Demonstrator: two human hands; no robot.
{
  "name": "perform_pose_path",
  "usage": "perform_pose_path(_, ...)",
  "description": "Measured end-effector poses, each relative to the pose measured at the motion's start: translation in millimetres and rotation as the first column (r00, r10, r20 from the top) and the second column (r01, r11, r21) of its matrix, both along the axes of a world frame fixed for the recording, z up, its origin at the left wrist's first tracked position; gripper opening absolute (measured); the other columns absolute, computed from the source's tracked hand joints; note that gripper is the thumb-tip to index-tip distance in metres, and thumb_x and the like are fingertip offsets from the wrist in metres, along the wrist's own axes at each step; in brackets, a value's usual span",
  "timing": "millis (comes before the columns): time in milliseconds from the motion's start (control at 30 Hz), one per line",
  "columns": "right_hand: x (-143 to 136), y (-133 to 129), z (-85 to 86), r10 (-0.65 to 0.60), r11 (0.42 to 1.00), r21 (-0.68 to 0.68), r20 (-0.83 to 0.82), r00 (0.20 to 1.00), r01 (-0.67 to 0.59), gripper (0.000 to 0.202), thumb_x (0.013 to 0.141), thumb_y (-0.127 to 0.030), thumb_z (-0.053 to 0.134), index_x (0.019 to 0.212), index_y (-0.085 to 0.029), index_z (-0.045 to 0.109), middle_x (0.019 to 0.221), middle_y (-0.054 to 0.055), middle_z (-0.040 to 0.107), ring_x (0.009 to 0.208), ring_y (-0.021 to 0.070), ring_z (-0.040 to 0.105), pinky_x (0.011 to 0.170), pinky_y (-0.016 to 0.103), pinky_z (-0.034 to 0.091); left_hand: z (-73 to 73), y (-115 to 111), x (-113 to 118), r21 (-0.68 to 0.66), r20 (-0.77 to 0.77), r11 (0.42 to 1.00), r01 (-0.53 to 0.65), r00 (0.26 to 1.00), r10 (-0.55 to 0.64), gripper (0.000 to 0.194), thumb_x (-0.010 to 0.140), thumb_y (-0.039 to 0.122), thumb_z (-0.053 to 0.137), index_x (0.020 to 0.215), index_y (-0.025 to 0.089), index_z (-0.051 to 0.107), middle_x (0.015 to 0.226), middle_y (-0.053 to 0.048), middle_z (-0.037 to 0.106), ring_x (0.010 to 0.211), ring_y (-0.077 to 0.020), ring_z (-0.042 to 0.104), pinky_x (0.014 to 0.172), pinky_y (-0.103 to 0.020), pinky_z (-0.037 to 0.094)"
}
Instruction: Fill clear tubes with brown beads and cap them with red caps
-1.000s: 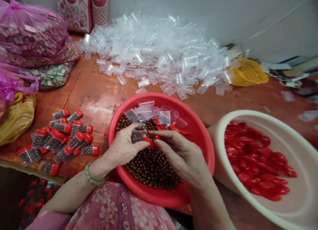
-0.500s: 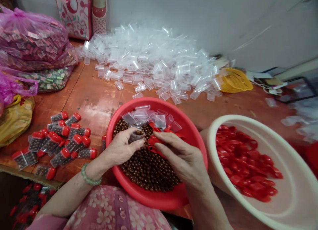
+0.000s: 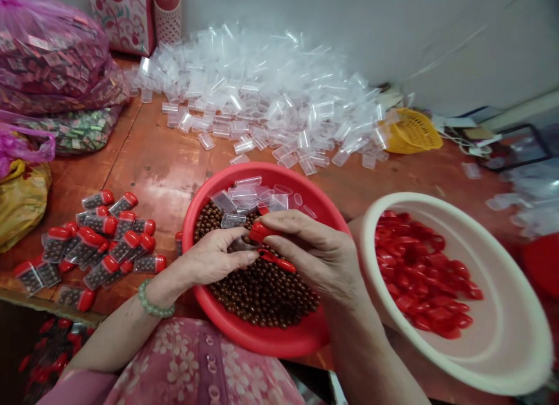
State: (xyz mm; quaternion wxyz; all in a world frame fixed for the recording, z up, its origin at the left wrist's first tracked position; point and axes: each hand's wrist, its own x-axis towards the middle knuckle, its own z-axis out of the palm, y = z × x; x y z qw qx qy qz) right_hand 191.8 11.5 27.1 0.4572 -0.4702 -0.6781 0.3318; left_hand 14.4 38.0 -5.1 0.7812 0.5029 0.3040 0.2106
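Over the red basin (image 3: 190,233), my left hand (image 3: 213,254) pinches a small clear plastic container (image 3: 239,245), partly covered by the fingers. My right hand (image 3: 312,250) grips a red cap (image 3: 259,231) between thumb and fingers, right at the container's mouth; whether it is seated cannot be made out. Brown beads (image 3: 266,297) fill much of the basin beneath both hands. Several clear empty containers (image 3: 248,192) lie on the beads at the basin's far side. Another red cap (image 3: 279,260) shows below my right thumb.
Filled red-capped containers (image 3: 100,242) are heaped on the table at left. A cream basin (image 3: 502,358) with red caps (image 3: 423,271) stands at right. Clear containers (image 3: 271,108) pile along the wall, beside a yellow basket (image 3: 413,131). Pink plastic bags (image 3: 52,61) sit at far left.
My right hand has brought the red cap leftward and up against the clear container in my left hand. The whole view has shifted slightly.
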Motion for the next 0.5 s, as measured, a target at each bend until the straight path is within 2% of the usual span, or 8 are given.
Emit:
perform_pose_path(133,0.7,4.0,2.8,0.062,0.997,0.044,0.054,0.997,-0.064,0.035,0.079,-0.006,0.068,0.105,-0.03,0.073,0.094,0.002,0.074,0.088,0.0156,0.07,0.077,0.029,0.059,0.5,0.9,-0.1,0.022,-0.021,1.0,0.019,1.0,-0.018,0.032,0.084,0.023,0.06,0.114,0.012,0.062,0.076,0.002,0.052,0.068,-0.0097,0.045,0.07,-0.026,0.038)
perform_pose_path(267,1.6,4.5,3.8,0.066,0.996,0.059,0.109,0.992,-0.072,0.029,0.081,-0.011,0.068,0.103,-0.029,0.074,0.094,0.003,0.075,0.087,0.0168,0.071,0.077,0.031,0.06,1.5,1.0,-0.1,0.022,-0.021,1.0,0.021,1.0,-0.021,0.027,0.083,0.022,0.06,0.108,0.013,0.062,0.077,0.002,0.052,0.069,-0.01,0.045,0.07,-0.026,0.038)
perform_pose_path(500,11.5,-0.6,12.3,0.07,0.997,0.017,0.234,0.97,-0.076,0.026,0.084,-0.016,0.066,0.105,-0.029,0.073,0.097,0.004,0.074,0.089,0.0185,0.07,0.079,0.033,0.06,1.6,0.1,-0.3,0.013,-0.065,1.0,0.025,0.998,-0.024,0.016,0.083,0.025,0.059,0.095,0.014,0.061,0.074,0.002,0.052,0.068,-0.0101,0.045,0.068,-0.026,0.037)
